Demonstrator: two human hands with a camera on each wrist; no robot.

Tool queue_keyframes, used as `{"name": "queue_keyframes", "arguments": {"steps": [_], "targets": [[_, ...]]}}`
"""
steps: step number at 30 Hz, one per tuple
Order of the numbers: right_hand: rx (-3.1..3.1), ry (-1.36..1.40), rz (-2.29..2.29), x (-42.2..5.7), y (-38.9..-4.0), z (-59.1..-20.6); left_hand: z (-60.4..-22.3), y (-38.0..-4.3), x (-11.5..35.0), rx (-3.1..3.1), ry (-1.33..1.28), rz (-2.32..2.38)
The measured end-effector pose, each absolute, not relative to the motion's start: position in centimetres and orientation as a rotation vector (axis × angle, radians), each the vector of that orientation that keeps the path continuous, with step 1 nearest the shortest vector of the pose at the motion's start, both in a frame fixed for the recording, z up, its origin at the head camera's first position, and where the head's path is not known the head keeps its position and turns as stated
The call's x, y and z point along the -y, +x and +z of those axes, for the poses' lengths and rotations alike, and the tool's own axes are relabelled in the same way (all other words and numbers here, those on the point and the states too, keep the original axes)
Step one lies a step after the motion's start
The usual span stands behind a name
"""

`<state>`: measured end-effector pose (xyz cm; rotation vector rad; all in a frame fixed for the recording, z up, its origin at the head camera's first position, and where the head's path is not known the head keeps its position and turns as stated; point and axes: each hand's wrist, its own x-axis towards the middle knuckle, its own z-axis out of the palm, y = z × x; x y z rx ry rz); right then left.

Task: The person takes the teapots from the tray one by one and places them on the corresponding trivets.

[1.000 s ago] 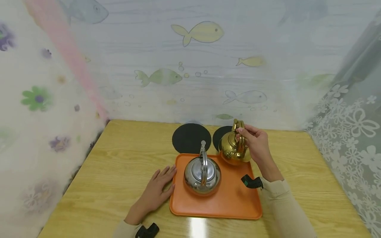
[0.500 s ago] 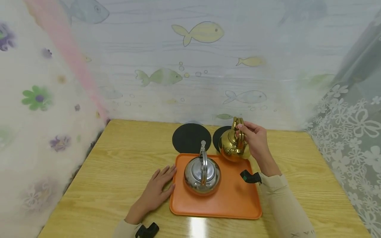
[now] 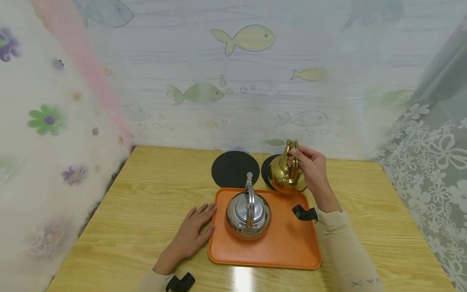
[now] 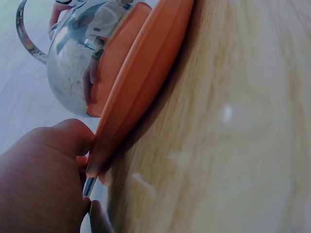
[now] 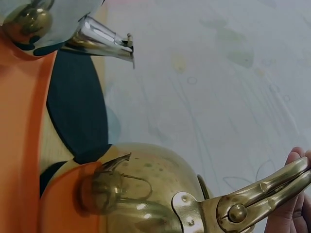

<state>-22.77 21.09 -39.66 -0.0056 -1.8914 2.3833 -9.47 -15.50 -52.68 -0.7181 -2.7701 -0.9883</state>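
Note:
My right hand (image 3: 314,172) grips the handle of a gold kettle (image 3: 282,176), which overlaps the right black disc and the tray's far right edge in the head view. In the right wrist view, the gold kettle's body (image 5: 155,167) mirrors the orange tray (image 5: 19,121). A silver kettle (image 3: 238,213) stands on the left half of the orange tray (image 3: 270,254), its handle upright. At the tray's left edge lies my left hand (image 3: 191,233), fingers extended and touching the rim. The left wrist view shows its thumb (image 4: 73,136) against the orange rim.
Two flat black discs lie behind the tray: a left one (image 3: 235,168) and a right one (image 3: 266,172) partly hidden under the gold kettle. A fish-patterned curtain (image 3: 182,61) hangs along the back of the wooden table (image 3: 146,194). Black wrist cameras sit on both sleeves.
The gold kettle in my right hand has moved away from me, from over the tray's far right corner toward the right disc. My left hand and the silver kettle stay put.

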Motion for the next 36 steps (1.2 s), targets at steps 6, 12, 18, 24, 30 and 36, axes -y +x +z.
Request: {"name": "queue_keyframes", "arguments": {"steps": [6,12,18,24,30,36], "targets": [[1.851,-0.004,2.414,-20.8,-23.2,-39.8,-52.6,-9.3,15.5,2.768,-0.712,-0.998],[1.837,-0.017,2.427,-20.7,-23.6,-40.0,-52.6,-9.4,15.5,2.751,-0.728,-0.992],[1.830,-0.034,2.416,-20.9,-24.1,-40.0,-52.5,-9.7,15.2,2.760,-0.737,-0.990],[1.828,-0.053,2.424,-20.8,-24.4,-40.0,-52.3,-9.6,15.3,2.788,-0.721,-1.014],[1.873,-0.069,2.385,-20.5,-24.9,-39.9,-52.4,-9.5,15.5,2.782,-0.713,-1.002],[1.928,-0.036,2.342,-20.2,-25.3,-40.2,-52.3,-9.4,15.5,2.786,-0.718,-1.009]]}}
